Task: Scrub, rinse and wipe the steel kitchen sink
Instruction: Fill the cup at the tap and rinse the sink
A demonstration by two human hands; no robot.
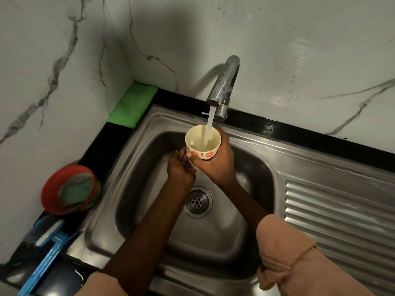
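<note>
— What are the hands doing over there?

— The right hand (215, 163) is wrapped around a cream cup (202, 144) with red flowers on it, fingers curled round its side. The left hand (180, 167) is curled against the cup's lower part from the other side, so both grip it. Sleeves are pushed up past the forearms.

— Is the water running?

— Yes. A stream (209, 124) falls from the steel tap (224, 82) straight into the cup, and there's water standing in it already. The cup is upright, held just under the spout.

— And the sink?

— The steel sink (149, 189) sits right under the hands, set into the black counter (299, 133) in the corner of the marble walls. Its round drain (197, 201) is below the forearms, roughly mid-basin. The ribbed draining board (342, 214) runs off to the right of the basin.

— Anything lying around?

— A folded green cloth (133, 105) in the counter's far-left corner, touching the sink's rim. Along the left edge, a red bowl (64, 189) tipped on its side with a greenish scrub pad (74, 192) in it. Nearer the front-left corner, a blue brush (49, 248) with a white part on it, handle pointing toward me.
</note>
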